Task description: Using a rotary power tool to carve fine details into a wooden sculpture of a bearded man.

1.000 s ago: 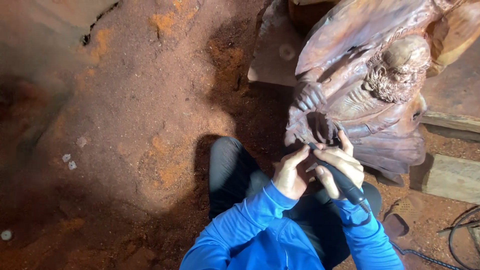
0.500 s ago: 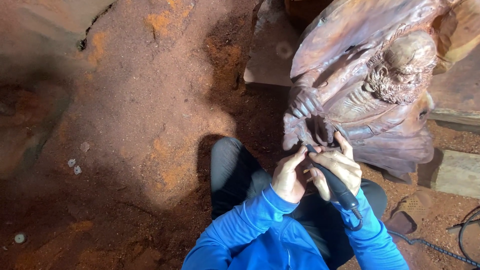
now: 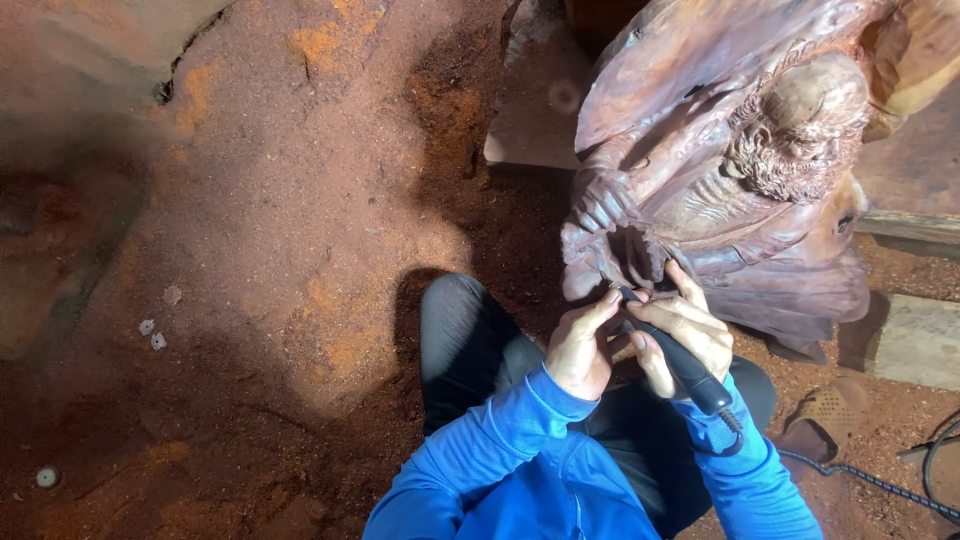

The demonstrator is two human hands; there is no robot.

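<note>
— What's around you, biggest first?

— The floor, thick with reddish sawdust. On it, toward the far right corner of my view, stands the wooden statue, a bearded figure in folded robes. A wooden block lies on the floor to its right, and a black cord trails off at the right edge.

— And your hands?

— My right hand is wrapped tight around the black carving tool, tip against the lower folds of the statue. My left hand is curled, fingertips bracing near the tool's tip; I can't tell whether it actually grips anything.

— How does the tool handle?

— I'd judge it light and stiff, slim enough to hold like a thick pen, best gripped mid-barrel. The cord at its tail probably drags a little. The statue looks heavy and hard, though its fine details seem easy to chip.

— Anything changed from half a second ago?

— Barely. Both hands sit at the same spot on the statue; only my view has shifted slightly.
</note>
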